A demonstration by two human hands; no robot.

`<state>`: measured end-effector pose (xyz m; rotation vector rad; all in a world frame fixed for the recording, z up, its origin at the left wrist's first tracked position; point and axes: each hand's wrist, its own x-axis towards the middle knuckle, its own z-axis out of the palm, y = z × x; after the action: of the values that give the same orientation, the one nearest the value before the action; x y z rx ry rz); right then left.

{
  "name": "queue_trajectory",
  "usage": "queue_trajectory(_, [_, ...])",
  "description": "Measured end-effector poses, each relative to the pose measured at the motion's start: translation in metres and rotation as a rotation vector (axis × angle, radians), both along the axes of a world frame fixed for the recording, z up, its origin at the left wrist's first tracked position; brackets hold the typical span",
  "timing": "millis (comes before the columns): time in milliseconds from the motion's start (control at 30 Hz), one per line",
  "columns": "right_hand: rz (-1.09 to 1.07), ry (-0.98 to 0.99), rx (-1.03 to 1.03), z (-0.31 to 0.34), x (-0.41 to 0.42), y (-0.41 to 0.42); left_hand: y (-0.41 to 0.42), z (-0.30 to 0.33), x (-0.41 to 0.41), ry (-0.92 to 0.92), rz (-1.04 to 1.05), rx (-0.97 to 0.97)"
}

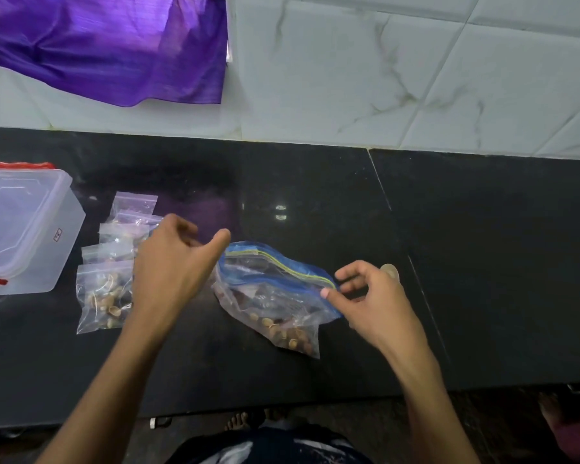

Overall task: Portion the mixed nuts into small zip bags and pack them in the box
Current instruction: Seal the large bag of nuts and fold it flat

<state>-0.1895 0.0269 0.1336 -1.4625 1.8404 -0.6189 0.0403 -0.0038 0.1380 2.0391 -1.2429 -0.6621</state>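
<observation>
Nuts half-portioned on a dark stone worktop

Black polished worktop runs below a wall of pale marbled tiles, with one purple cloth hanging at the upper left.

One large zip bag with a blue and yellow seal strip lies near the middle of the worktop, its mouth toward the wall, a heap of mixed nuts gathered in its near corner. The right hand pinches the right end of the seal strip between thumb and forefinger, the other fingers loosely curled above it. The left hand hovers at the bag's left end, its fingers half curled and the thumb stretched toward the seal; whether it touches the plastic cannot be told.

Small zip bags lie in an overlapping row just left of the left hand. Five can be counted, though the hand covers part of the row. The nearest plainly holds nuts; the farthest looks empty.

One clear plastic box, lid on, with red clips at its far and near ends, sits at the left edge, just beside the small bags.

One small round pale object shows behind the right hand; what it is cannot be told
</observation>
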Motion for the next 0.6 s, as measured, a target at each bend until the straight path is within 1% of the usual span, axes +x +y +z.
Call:
queue_trajectory(67, [0.015,-0.011,0.109,-0.001,-0.001,-0.001,-0.018,0.004,-0.001,-0.124,-0.136,0.143])
queue_trajectory(133, [0.032,0.01,0.124,-0.002,-0.002,-0.001,-0.029,0.006,-0.004,-0.215,-0.256,0.238])
queue_trajectory(200, [0.05,0.1,0.051,0.0,-0.005,-0.004,-0.033,0.01,-0.004,-0.198,-0.346,0.223])
queue_trajectory(267, [0.066,0.201,-0.021,0.004,-0.009,-0.007,-0.029,0.013,-0.001,-0.101,-0.414,0.235])
queue_trajectory(333, [0.047,0.201,-0.028,0.008,-0.012,-0.011,-0.024,0.01,0.0,-0.054,-0.405,0.269])
queue_trajectory(400, [0.075,0.236,0.0,0.01,-0.012,-0.013,-0.019,0.004,-0.003,-0.103,-0.331,0.215])
queue_trajectory(467, [0.149,0.344,-0.002,0.011,-0.009,-0.014,-0.014,-0.001,-0.008,-0.09,-0.274,0.079])
queue_trajectory(533, [0.248,0.411,-0.095,0.017,0.0,-0.019,-0.011,-0.003,-0.014,0.004,-0.332,-0.053])
queue_trajectory(600, [0.436,0.388,-0.212,0.027,0.015,-0.033,-0.007,-0.001,-0.02,0.211,-0.438,-0.125])
